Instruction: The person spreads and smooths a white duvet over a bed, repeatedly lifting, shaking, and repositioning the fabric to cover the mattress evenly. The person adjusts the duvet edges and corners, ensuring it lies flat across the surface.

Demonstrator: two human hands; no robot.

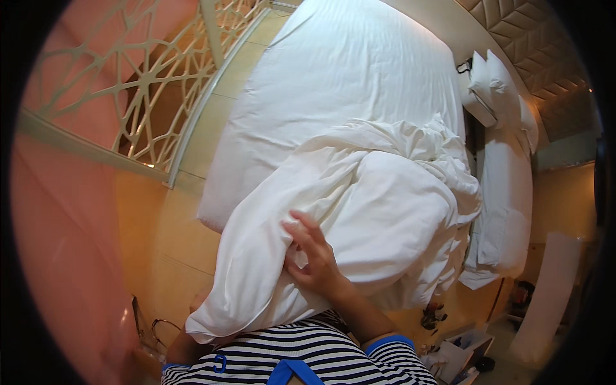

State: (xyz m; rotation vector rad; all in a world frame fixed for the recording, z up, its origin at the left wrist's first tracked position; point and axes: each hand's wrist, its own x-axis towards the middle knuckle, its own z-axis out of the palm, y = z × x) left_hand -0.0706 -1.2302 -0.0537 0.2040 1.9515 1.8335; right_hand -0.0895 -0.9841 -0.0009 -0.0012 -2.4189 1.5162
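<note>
White cover (398, 212) bunched over the bed's (366, 70) near end

Right hand (313, 258) pinches a fold in its grip; left hand (197, 301) mostly hidden, grip unclear; blue emblem (220, 364) on striped shirt (301, 343).

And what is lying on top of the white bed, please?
A loose, crumpled white cloth covers the bed's near part, with the right hand touching it. The bed surface beneath the cloth is covered, so it cannot be seen.
</note>
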